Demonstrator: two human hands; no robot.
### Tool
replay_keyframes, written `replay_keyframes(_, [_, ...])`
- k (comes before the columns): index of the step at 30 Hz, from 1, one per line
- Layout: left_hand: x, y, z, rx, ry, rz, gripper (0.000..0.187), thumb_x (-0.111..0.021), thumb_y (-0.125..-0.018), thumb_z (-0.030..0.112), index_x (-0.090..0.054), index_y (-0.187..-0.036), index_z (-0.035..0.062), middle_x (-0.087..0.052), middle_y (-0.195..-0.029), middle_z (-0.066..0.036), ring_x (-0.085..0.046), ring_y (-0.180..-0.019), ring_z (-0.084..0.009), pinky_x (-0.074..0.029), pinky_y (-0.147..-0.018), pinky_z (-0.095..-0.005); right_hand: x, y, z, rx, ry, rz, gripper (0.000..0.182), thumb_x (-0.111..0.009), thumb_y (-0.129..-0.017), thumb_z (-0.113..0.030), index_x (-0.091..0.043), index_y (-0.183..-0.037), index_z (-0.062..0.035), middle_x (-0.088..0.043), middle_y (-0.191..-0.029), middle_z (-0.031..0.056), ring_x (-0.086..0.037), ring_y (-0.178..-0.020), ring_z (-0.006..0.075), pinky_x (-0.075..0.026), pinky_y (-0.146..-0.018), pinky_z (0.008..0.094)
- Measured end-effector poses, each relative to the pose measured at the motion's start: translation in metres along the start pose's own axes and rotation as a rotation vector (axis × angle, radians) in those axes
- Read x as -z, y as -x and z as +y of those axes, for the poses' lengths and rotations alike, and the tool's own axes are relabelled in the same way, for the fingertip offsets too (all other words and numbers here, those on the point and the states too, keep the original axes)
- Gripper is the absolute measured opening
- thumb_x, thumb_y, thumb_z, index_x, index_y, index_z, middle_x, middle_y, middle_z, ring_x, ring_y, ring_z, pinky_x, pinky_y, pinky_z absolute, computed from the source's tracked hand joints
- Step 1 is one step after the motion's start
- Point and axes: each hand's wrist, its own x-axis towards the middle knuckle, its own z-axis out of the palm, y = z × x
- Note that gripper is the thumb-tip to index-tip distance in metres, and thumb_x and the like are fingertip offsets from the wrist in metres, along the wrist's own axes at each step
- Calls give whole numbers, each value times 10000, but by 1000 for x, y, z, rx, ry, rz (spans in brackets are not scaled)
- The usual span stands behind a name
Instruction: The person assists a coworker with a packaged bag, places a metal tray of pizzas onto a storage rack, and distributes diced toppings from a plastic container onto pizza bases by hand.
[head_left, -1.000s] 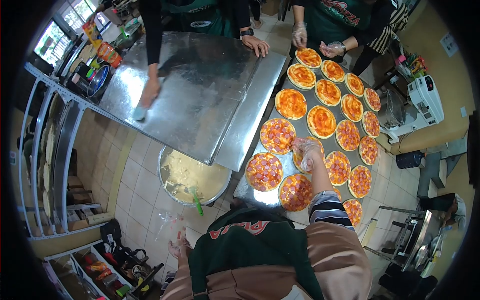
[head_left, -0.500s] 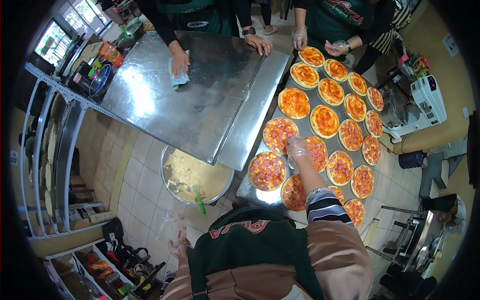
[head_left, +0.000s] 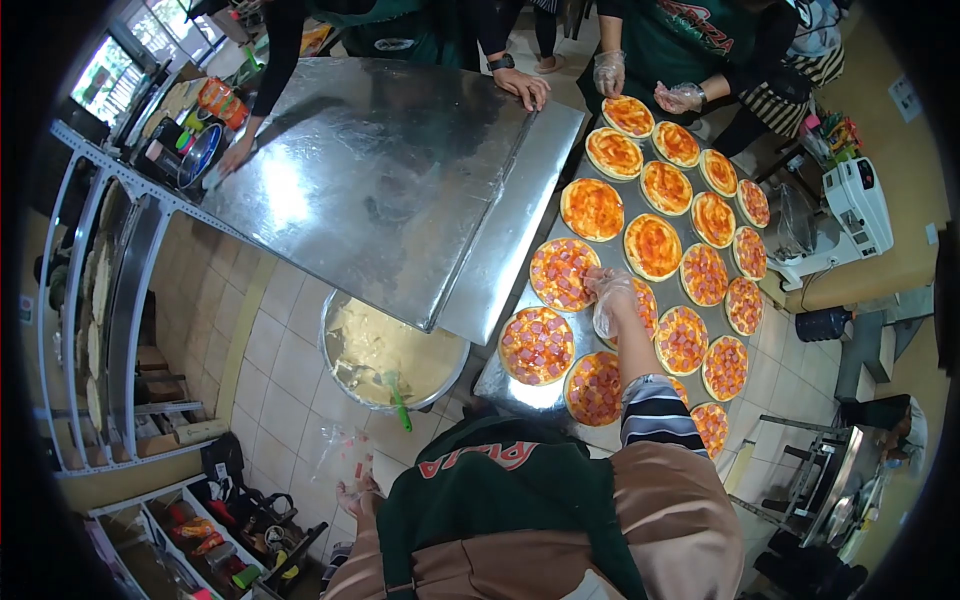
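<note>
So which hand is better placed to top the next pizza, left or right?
Right. The gloved right hand is already out over the pizzas on the metal table, while the left hand hangs low by the apron, holding a plastic bag, away from the table.

The ham-topped pizza (head_left: 562, 273) lies flat on the tabletop (head_left: 520, 385), round, red-sauced, covered with pink ham pieces. It sits in the near-left part of the pizza rows, just beside a second topped pizza (head_left: 640, 305), partly hidden under the gloved right hand (head_left: 610, 295).
</note>
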Motion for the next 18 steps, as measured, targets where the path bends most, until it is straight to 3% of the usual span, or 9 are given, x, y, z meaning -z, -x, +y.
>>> replay_keyframes(2, [-6,3,0,8,-15,24,509,-394,-768,425,-416,-1156,97,-495,-1113,-106,-530,-866,-241,-465,-649,-299,-5,-11,10,68,213,114,83,-613,-694,-11,-624,-776,-13,-596,-655,61,-542,-538,147,-440,-498,280])
replay_keyframes(4, [-41,32,-9,-87,40,232,512,-389,-770,432,-416,-1158,97,-497,-1112,-101,-530,-868,-239,-462,-642,-302,-15,2,-9,79,283,110,60,-611,-692,-32,-628,-749,-26,-598,-643,67,-549,-537,149,-435,-500,289])
replay_keyframes(6, [-61,53,-13,-107,39,244,511,-388,-771,433,-418,-1156,99,-499,-1110,-98,-531,-866,-239,-462,-639,-301,-19,10,-24,92,356,105,43,-609,-689,-54,-632,-723,-40,-599,-630,73,-555,-537,151,-430,-503,298])
replay_keyframes(8, [-76,70,-17,-142,34,268,508,-385,-772,435,-422,-1153,102,-502,-1107,-93,-534,-862,-238,-461,-632,-299,-22,8,-31,145,693,49,57,-572,-697,-66,-626,-696,-48,-594,-636,97,-560,-540,159,-422,-492,310])
replay_keyframes(11, [-76,73,-17,-176,30,295,505,-383,-773,436,-426,-1150,104,-506,-1104,-87,-536,-858,-238,-460,-625,-298,-21,-42,17,114,435,105,21,-573,-667,-21,-578,-650,-32,-539,-568,51,-506,-500,137,-403,-462,293])
replay_keyframes(12, [-64,64,-14,-166,12,277,501,-382,-773,433,-429,-1147,103,-510,-1097,-90,-537,-861,-239,-465,-630,-303,-26,-28,1,113,437,103,21,-573,-667,-21,-578,-650,-32,-539,-568,51,-506,-500,137,-403,-462,293])
replay_keyframes(15, [-35,40,-7,-130,13,209,499,-382,-770,425,-429,-1144,99,-515,-1086,-100,-542,-858,-244,-475,-627,-310,-30,-14,-16,163,720,176,83,-526,-665,43,-555,-630,-26,-517,-574,56,-487,-485,153,-425,-472,275])
replay_keyframes(17, [-20,27,-2,-79,50,105,503,-383,-764,417,-426,-1145,92,-517,-1078,-114,-549,-845,-253,-485,-609,-314,-25,-44,11,78,170,52,132,-481,-670,95,-560,-651,-9,-523,-629,60,-483,-490,158,-453,-483,262])
replay_keyframes(18, [-12,20,0,-53,68,54,505,-384,-761,413,-424,-1146,88,-518,-1074,-121,-553,-838,-257,-490,-599,-316,-25,-45,9,77,173,51,132,-481,-670,95,-560,-651,-9,-523,-629,60,-483,-490,158,-453,-483,262])
